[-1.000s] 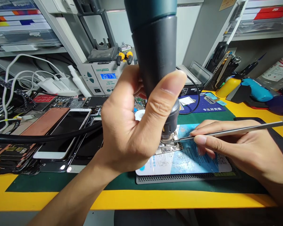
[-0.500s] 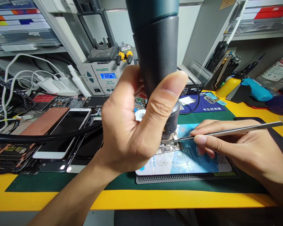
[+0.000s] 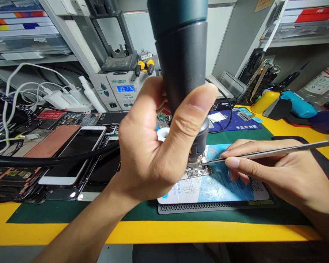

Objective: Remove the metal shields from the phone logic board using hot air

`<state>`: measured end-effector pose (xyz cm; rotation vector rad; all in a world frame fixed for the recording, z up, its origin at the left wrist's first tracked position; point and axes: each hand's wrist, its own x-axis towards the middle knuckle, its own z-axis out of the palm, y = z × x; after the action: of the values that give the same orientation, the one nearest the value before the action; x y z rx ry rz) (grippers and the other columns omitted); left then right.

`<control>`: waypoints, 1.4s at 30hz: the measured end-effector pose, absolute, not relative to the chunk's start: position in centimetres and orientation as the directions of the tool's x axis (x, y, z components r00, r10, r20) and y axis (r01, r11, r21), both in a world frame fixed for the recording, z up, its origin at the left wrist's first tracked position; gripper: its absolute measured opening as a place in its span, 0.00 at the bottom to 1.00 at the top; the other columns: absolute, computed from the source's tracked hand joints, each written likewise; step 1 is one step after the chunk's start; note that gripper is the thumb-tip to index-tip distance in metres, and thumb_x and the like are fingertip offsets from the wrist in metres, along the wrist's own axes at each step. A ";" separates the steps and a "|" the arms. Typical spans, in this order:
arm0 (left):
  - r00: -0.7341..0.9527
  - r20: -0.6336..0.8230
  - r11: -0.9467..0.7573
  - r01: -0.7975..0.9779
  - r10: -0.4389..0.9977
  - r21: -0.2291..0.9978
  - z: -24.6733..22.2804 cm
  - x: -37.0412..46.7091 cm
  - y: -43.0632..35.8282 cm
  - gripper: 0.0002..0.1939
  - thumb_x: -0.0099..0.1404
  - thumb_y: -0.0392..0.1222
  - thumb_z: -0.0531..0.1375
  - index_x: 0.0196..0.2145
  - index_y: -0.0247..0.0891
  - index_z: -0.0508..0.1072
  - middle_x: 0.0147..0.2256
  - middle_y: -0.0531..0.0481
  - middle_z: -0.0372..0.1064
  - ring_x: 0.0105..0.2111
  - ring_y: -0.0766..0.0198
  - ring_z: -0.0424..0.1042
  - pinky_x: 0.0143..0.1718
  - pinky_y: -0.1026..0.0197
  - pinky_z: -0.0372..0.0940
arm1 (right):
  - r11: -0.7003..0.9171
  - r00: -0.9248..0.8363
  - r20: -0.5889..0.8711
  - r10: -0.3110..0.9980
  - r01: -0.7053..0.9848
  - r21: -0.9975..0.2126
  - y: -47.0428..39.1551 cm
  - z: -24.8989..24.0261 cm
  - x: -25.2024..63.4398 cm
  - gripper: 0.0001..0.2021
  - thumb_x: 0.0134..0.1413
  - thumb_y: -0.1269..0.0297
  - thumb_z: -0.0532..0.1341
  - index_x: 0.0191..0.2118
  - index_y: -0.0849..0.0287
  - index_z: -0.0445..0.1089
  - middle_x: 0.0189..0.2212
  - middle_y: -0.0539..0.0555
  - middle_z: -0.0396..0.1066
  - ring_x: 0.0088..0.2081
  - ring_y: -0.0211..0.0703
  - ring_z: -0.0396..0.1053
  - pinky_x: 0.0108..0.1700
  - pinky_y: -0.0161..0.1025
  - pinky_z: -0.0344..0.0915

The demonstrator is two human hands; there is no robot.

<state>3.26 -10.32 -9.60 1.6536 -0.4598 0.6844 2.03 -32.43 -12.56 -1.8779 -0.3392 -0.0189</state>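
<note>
Upright in the middle of the view, a black hot air gun (image 3: 182, 62) stands in my left hand (image 3: 150, 146), its fingers wrapped round the barrel. The metal nozzle points straight down, just over a small phone circuit board (image 3: 199, 171). My right hand (image 3: 265, 164) pinches slim metal tweezers (image 3: 274, 150) between thumb and fingers. Their tip reaches the board beside the nozzle; whether it touches a part there is hidden. Under the board lies a blue and white card (image 3: 222, 190) on a grey perforated plate (image 3: 208, 208).
A rework station (image 3: 120, 89) with a lit display stands behind my left hand. Phones, including a white one (image 3: 74, 157), lie stacked at left. The gun's black hose (image 3: 57, 160) crosses them. A tool holder (image 3: 254, 84) and a yellow bottle (image 3: 265, 100) stand at right.
The station's display has risen from about 342 to about 367. Both hands, the hot air gun and the tweezers stay almost still.
</note>
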 end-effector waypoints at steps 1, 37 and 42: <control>0.749 0.658 -0.196 -0.636 0.080 0.747 -9.6 3.3 -10.3 0.34 0.70 0.73 0.43 0.39 0.48 0.78 0.38 0.49 0.75 0.44 0.37 0.77 0.40 0.34 0.64 | -0.289 0.959 0.180 0.220 0.241 -0.927 -32.4 -12.5 2.1 0.04 0.49 0.57 0.75 0.29 0.48 0.84 0.24 0.50 0.79 0.17 0.39 0.69 0.16 0.33 0.68; 0.725 0.681 -0.290 -0.633 0.102 0.717 -10.2 3.3 -10.8 0.16 0.69 0.61 0.59 0.40 0.49 0.75 0.36 0.54 0.78 0.47 0.41 0.78 0.41 0.39 0.70 | -0.274 0.953 0.191 0.235 0.253 -0.928 -32.3 -12.7 2.1 0.03 0.51 0.59 0.74 0.29 0.47 0.83 0.22 0.48 0.78 0.18 0.36 0.69 0.17 0.28 0.67; 0.726 0.680 -0.267 -0.639 0.101 0.721 -10.2 3.2 -10.8 0.16 0.68 0.61 0.60 0.40 0.47 0.75 0.32 0.52 0.76 0.43 0.43 0.79 0.41 0.40 0.70 | -0.274 0.952 0.190 0.239 0.253 -0.928 -32.3 -12.7 2.2 0.04 0.51 0.59 0.74 0.28 0.48 0.83 0.23 0.49 0.78 0.18 0.37 0.69 0.17 0.29 0.68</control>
<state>3.25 -10.76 -10.18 1.7051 -0.4327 0.7508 2.15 -32.30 -12.75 -1.8636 -0.3601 -0.0146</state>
